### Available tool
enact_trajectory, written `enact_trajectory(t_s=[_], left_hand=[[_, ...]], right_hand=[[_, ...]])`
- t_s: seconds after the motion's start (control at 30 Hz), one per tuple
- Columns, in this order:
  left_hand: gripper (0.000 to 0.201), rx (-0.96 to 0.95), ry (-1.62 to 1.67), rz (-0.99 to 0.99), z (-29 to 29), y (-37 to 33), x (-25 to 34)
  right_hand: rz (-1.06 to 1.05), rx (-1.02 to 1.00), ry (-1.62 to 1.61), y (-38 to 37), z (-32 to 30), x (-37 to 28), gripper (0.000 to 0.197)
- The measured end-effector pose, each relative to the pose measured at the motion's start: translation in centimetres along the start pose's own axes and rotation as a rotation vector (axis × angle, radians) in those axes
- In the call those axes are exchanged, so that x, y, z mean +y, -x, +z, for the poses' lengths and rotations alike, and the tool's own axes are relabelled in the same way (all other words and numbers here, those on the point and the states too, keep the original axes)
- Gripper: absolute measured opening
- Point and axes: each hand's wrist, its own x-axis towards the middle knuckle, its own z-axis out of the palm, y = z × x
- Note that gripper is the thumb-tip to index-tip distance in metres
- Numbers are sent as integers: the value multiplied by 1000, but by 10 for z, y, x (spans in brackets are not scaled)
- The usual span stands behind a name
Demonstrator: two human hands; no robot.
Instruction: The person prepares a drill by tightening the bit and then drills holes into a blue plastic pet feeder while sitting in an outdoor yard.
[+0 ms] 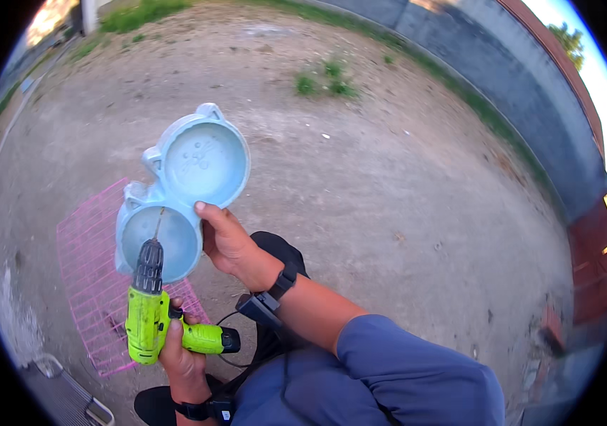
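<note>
My left hand [179, 351] is wrapped round the handle of a lime-green cordless drill [146, 323] with a black chuck. A thin bit [158, 226] points away from me over the smaller bowl of a light-blue double pet bowl [207, 167]. Whether the bit's tip touches the plastic, I cannot tell. The pet bowl has two round hollows, ear-shaped tabs and a raised face pattern in the larger hollow. My right hand [229, 241] grips it at the right edge, where the hollows join, thumb on top and the other fingers mostly hidden behind.
A pink wire grid panel [90, 248] lies on the bare dirt ground below the bowl. At the lower left stands a grey ribbed object with a metal handle [101, 412]. A grey wall [488, 78] runs along the right, with a reddish brick [552, 326] near it. Weeds [332, 78] grow farther off.
</note>
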Motion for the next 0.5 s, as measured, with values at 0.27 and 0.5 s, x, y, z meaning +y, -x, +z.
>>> enact_trajectory(t_s=[0.27, 0.5], left_hand=[[47, -257, -87, -159, -12, -24, 10], [50, -497, -200, -181, 3, -41, 42]], right_hand=[[-274, 184, 17, 35, 3, -17, 51], [-516, 332, -102, 57, 21, -55, 53]])
